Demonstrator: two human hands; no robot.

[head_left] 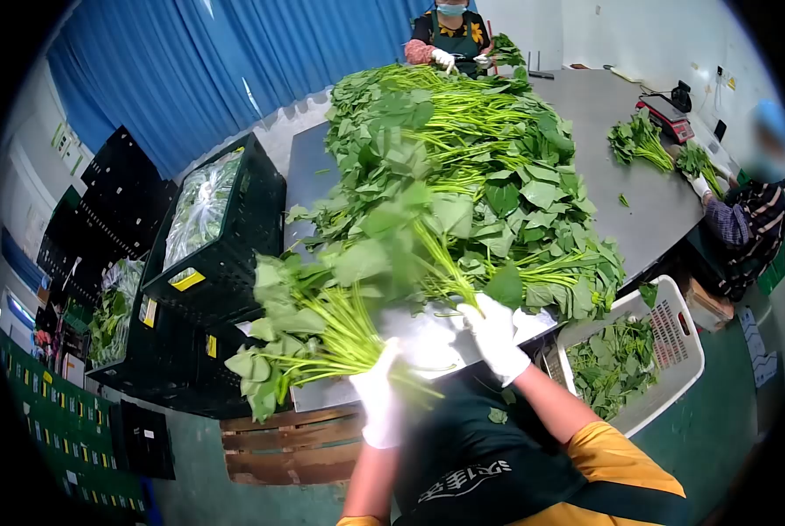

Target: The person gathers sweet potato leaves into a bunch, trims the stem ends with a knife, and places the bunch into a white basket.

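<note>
My left hand [380, 394], in a white glove, is closed around the stems of a bunch of leafy greens [327, 337]. The bunch lies tilted, leaves to the left, over the near edge of the metal table [599, 114]. My right hand [496, 340], also gloved, grips a smaller bundle of long-stemmed greens [441, 254], whose leaves point up and left and are blurred. Right behind both hands spreads a large heap of the same greens [471, 127], with bright stems in the middle and leaves to the sides.
A white crate [684, 351] with loose leaves stands at the right. Dark crates [226, 254] with bagged greens are stacked at the left. One co-worker [454, 39] stands at the far end; another [748, 219] handles greens at the right, near a red scale [667, 118].
</note>
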